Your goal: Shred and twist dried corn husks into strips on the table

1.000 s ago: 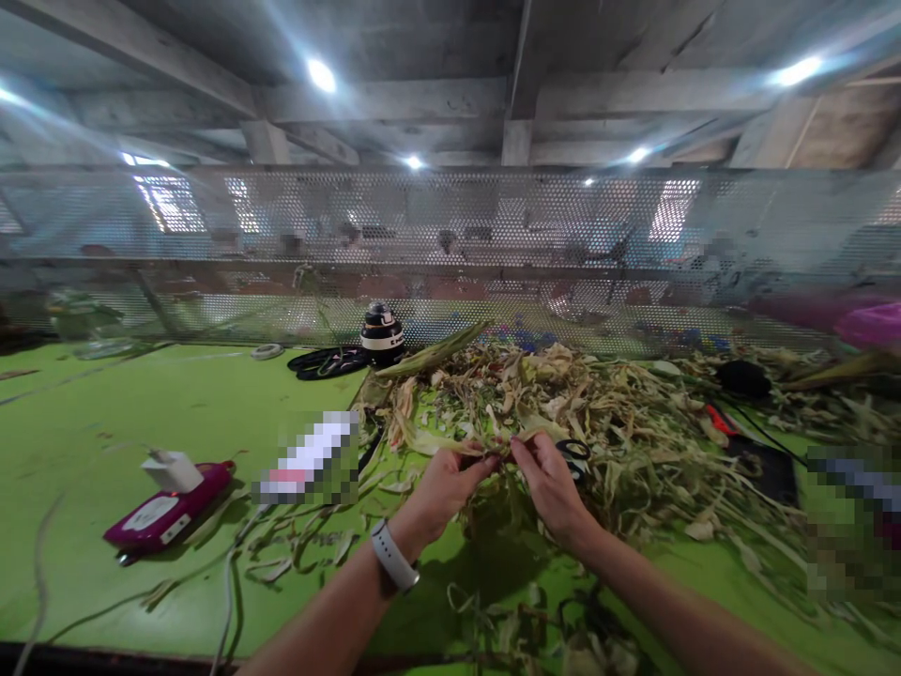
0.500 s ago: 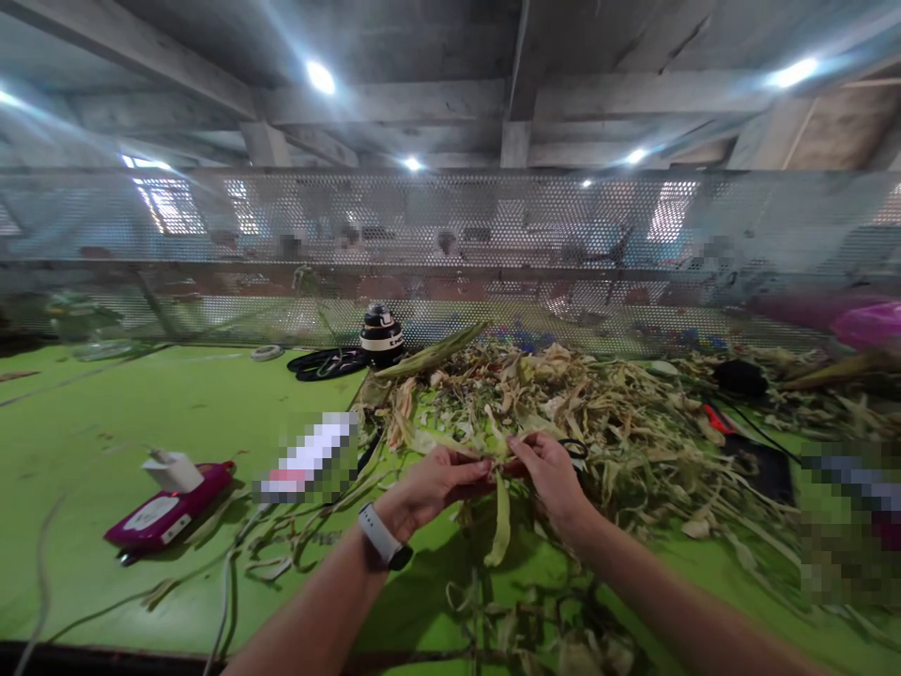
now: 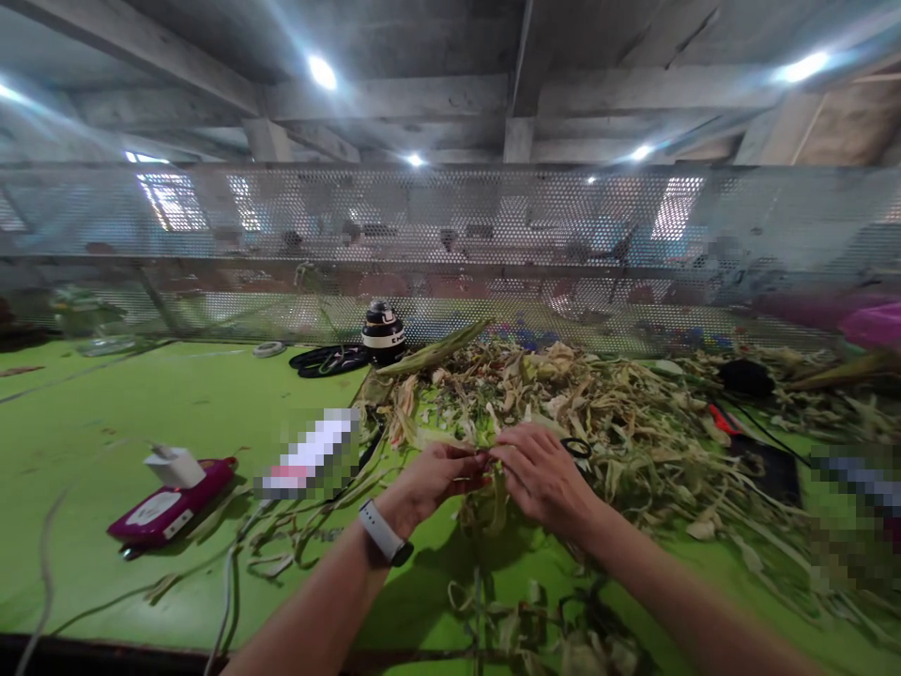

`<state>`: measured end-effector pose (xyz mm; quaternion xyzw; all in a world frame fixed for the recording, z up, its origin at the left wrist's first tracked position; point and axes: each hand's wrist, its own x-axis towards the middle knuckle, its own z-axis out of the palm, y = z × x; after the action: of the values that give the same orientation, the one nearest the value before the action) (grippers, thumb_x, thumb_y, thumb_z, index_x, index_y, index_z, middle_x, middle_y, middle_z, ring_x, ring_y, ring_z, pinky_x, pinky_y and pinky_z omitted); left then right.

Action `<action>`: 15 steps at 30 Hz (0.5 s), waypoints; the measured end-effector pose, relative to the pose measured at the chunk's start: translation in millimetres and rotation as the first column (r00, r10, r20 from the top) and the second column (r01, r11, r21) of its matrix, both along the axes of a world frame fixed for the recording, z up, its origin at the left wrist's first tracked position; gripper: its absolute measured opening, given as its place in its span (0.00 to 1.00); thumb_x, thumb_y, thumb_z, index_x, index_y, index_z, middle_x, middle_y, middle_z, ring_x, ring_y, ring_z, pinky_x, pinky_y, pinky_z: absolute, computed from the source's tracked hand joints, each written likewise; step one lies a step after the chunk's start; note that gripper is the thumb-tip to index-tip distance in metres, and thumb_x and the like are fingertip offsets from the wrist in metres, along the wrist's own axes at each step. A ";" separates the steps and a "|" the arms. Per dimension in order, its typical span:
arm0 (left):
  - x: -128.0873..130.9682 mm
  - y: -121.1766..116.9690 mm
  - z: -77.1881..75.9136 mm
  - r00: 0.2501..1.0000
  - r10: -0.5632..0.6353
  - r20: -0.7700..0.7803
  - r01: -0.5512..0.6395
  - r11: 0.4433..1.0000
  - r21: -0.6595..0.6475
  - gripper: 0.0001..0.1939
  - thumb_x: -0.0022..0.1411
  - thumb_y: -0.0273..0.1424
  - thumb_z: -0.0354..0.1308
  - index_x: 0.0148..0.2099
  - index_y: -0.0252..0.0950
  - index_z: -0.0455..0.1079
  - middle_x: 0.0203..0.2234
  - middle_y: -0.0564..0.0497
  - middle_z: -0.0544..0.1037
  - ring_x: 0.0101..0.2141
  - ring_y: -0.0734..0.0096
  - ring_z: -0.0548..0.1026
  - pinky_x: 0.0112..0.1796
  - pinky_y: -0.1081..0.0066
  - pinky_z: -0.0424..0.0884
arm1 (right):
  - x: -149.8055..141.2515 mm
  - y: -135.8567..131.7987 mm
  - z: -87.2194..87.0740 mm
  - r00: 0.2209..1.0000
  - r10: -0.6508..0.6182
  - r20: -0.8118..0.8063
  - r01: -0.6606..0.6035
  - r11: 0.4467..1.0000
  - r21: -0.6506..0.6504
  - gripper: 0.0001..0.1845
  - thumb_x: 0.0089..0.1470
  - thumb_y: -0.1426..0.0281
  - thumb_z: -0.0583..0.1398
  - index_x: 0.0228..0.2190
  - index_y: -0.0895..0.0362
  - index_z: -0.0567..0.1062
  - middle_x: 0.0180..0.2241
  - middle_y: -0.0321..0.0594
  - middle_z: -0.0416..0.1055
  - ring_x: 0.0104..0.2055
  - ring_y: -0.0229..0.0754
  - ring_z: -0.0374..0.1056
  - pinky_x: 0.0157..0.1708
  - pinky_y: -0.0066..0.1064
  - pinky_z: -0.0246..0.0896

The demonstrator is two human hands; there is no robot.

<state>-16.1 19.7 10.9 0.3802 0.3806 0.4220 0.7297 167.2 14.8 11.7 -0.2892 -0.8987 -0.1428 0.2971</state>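
My left hand (image 3: 440,479), with a watch (image 3: 385,533) on its wrist, pinches a pale green strip of corn husk (image 3: 496,507) between thumb and fingers. Right against it, my right hand (image 3: 545,479) is closed on the same husk, its back turned up and hiding much of the grip. Part of the strip hangs below the fingers over the green table (image 3: 422,610). Beyond both hands spreads a large heap of dry corn husks (image 3: 619,413). A black loop (image 3: 577,449), like a scissor handle, lies just past my right hand.
On the left lie a magenta box (image 3: 151,516) with a white plug adapter (image 3: 174,468), and cables. A black jar (image 3: 384,336) stands near the perforated screen (image 3: 450,207). Loose husk scraps (image 3: 542,620) lie near the front edge. Blurred people sit behind the screen.
My right hand has rolled over the husk and shifted slightly left, its back now facing up. The hanging strip is drawn up and partly hidden. My left hand has barely moved.
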 end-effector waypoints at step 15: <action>0.6 -1.2 -1.5 0.994 -0.078 -0.082 0.080 0.997 0.024 0.11 0.37 0.31 0.70 0.26 0.31 0.76 0.24 0.49 0.77 0.27 0.75 0.71 0.34 0.72 0.69 | 4.1 3.8 -2.5 0.996 0.037 0.079 -0.044 0.995 0.095 0.09 0.58 0.74 0.51 0.37 0.57 0.70 0.33 0.42 0.70 0.34 0.42 0.60 0.36 0.34 0.55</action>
<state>-15.4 18.4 9.4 0.4215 0.3887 0.3823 0.7246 171.3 18.7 9.2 -0.2506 -0.9072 -0.1911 0.2787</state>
